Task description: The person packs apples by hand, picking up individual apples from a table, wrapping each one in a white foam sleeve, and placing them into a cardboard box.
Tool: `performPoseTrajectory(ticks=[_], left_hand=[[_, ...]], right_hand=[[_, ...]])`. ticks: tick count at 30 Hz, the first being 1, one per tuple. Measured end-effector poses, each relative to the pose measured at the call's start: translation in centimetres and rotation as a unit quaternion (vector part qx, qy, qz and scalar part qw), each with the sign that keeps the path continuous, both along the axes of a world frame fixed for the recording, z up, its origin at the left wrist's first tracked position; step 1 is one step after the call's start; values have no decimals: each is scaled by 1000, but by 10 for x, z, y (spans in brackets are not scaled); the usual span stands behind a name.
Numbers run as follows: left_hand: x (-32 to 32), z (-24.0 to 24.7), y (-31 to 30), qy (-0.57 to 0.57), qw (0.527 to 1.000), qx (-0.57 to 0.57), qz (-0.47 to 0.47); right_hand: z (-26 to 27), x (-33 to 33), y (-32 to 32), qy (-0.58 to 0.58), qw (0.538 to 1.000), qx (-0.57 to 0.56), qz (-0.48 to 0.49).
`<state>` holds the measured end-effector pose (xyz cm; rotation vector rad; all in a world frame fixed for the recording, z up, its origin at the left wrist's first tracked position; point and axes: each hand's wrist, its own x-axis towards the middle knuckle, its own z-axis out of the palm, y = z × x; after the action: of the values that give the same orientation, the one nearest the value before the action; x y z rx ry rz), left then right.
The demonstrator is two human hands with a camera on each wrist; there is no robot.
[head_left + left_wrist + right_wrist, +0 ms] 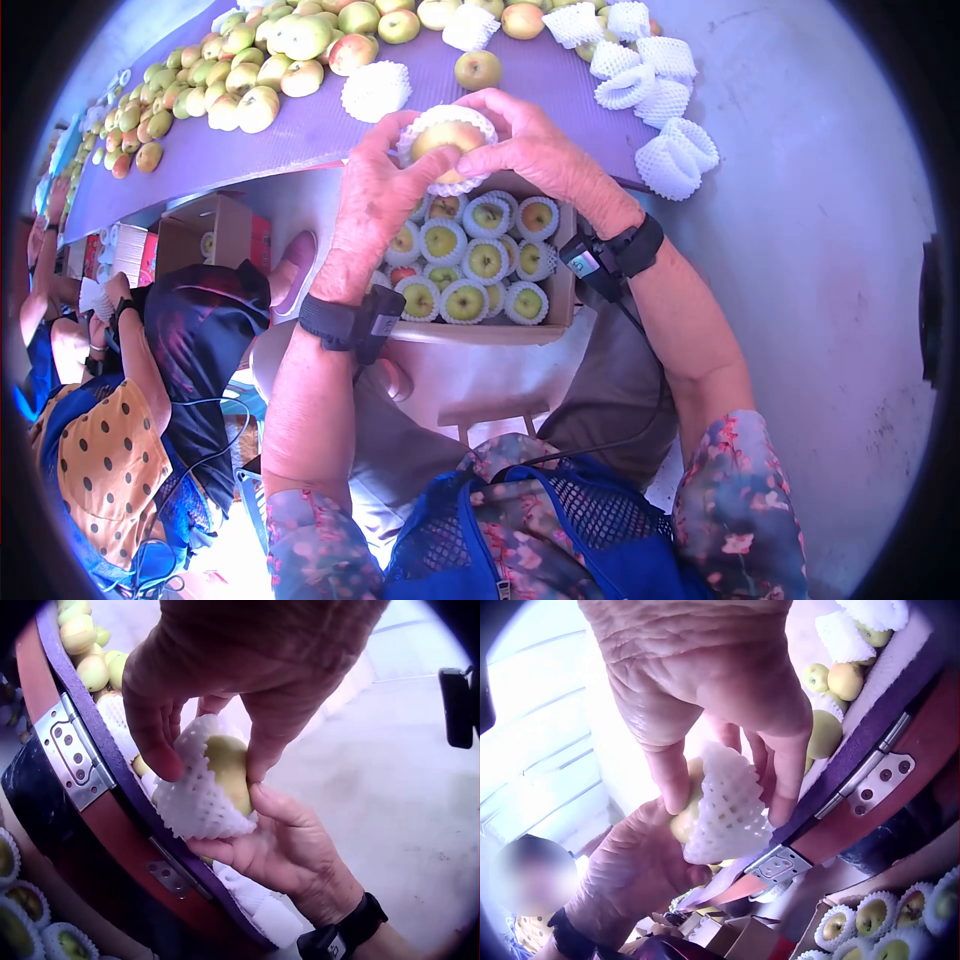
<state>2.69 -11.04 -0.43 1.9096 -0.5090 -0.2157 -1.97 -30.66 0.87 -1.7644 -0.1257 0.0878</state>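
Note:
Between both hands is a yellow-green apple (pixel 447 140) partly covered by a white foam net sleeve (pixel 196 791). My left hand (pixel 382 185) grips it from the left, the thumb lying across the bare part of the fruit. From the other side my right hand (pixel 535 150) holds it, fingers round the sleeve and thumb on the apple. In the right wrist view the sleeve (pixel 727 814) wraps the far side while apple skin shows near the thumbs. Beneath the hands stands a cardboard box (pixel 565 300) holding several sleeved apples (pixel 486 260).
A purple-covered table (pixel 300 140) bears a heap of loose apples (pixel 240 75). Empty foam sleeves (pixel 665 100) lie at its right end, and one sleeve (pixel 376 91) lies near the front. Another person (pixel 110 450) sits at the left beside an open carton (pixel 205 235).

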Motion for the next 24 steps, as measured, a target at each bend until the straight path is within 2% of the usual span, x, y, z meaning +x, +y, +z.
performPoseTrajectory(ticks=[4, 7, 10, 12, 14, 17, 20, 24], left_hand=[[-3, 7, 2, 44, 997, -15, -53], [-4, 17, 8, 77, 997, -25, -16], [-1, 19, 12, 64, 997, -50, -16], [-3, 17, 12, 52, 998, -24, -30], [-4, 17, 13, 43, 998, 9, -54], [-6, 19, 14, 32, 998, 8, -53], [-5, 20, 16, 21, 998, 8, -57], [-5, 18, 15, -2, 997, 21, -68]], right_hand=[[1, -10, -1, 72, 995, 26, -64], [-4, -25, 8, 71, 990, 22, -122], [-12, -49, 20, 40, 992, 47, -109], [-20, -63, 30, 69, 988, 84, -111], [-39, -73, 39, 74, 980, 101, -156], [-75, -81, 43, 134, 925, 234, -269], [-107, -88, 42, 129, 872, 297, -368], [-155, -85, 30, 111, 810, 302, -490]])
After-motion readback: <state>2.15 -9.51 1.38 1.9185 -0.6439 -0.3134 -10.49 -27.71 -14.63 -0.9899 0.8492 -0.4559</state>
